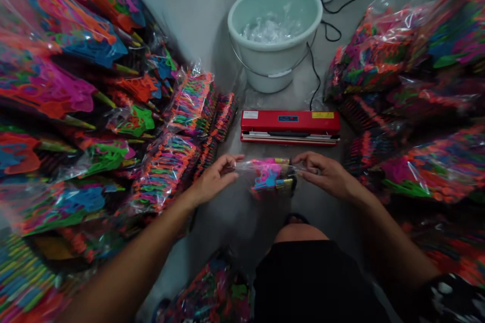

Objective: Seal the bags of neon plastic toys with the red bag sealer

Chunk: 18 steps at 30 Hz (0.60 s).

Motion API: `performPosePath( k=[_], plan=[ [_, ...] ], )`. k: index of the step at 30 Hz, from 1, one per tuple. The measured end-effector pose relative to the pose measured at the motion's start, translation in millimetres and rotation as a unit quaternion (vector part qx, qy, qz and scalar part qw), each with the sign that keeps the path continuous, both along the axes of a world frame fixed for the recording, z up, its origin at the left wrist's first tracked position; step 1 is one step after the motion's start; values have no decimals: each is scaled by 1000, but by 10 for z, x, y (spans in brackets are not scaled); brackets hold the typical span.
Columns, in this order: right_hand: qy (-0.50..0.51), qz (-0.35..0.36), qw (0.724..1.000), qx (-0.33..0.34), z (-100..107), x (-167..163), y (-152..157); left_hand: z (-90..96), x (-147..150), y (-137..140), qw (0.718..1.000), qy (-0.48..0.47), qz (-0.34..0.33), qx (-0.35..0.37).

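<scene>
On the near side of the red sealer [290, 123], the left hand [215, 179] and right hand [328, 175] pinch opposite ends of a clear bag [270, 174] with their fingers [226, 162]; a bucket [271, 58] stands beyond the sealer.

Dim light leaves the edges smeared, with glare streaking the plastic bags [163, 164].

Dim light falls on the grey floor [227, 222].

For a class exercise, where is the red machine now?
In the head view, the red machine sits on the floor right of centre, between the pale bucket and the bag held by left hand and right hand.
</scene>
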State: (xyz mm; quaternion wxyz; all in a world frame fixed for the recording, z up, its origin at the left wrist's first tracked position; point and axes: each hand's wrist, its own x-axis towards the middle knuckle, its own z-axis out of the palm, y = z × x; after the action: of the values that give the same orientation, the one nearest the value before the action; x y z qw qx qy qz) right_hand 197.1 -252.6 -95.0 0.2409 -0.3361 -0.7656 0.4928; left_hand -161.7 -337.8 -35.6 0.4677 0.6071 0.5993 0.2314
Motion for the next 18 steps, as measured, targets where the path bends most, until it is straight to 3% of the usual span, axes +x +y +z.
performPosePath(
  k=[7,12,18],
  plan=[
    [61,-25,990,-126,-148,5,171,-881,272,299,975,-197,86,-53],
    [140,-65,965,-211,-319,-33,319,-1159,450,570,956,-258,108,-83],
    [251,-269,894,-255,-793,-94,406,-1438,655,600,944,-268,188,-44]
  ],
)
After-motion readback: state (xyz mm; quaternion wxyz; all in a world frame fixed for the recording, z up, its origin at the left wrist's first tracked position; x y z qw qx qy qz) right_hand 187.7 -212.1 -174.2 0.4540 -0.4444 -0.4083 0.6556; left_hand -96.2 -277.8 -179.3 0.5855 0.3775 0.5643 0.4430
